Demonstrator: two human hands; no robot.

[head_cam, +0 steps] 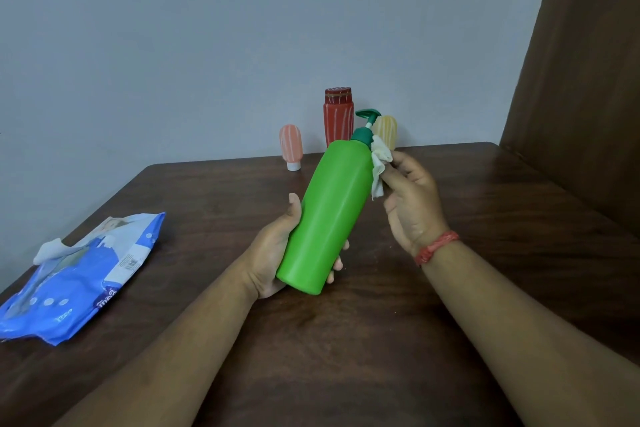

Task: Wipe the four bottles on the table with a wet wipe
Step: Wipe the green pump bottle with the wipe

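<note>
My left hand [275, 246] grips the lower part of a bright green pump bottle [329, 215], which is held tilted above the table with its dark green pump pointing away. A crumpled white wet wipe [380, 166] is pinched in my right hand [414, 204] and pressed against the bottle's upper right shoulder. Three other bottles stand at the table's far edge: a small pink one [291, 146] upside down on its white cap, a taller red one [337, 114], and a small yellow one [387, 130] partly hidden behind the pump.
A blue pack of wet wipes [79, 274] lies at the left of the dark wooden table [502, 218], a wipe sticking out of its opening. A grey wall runs behind the table. A brown panel [588, 80] rises at the right.
</note>
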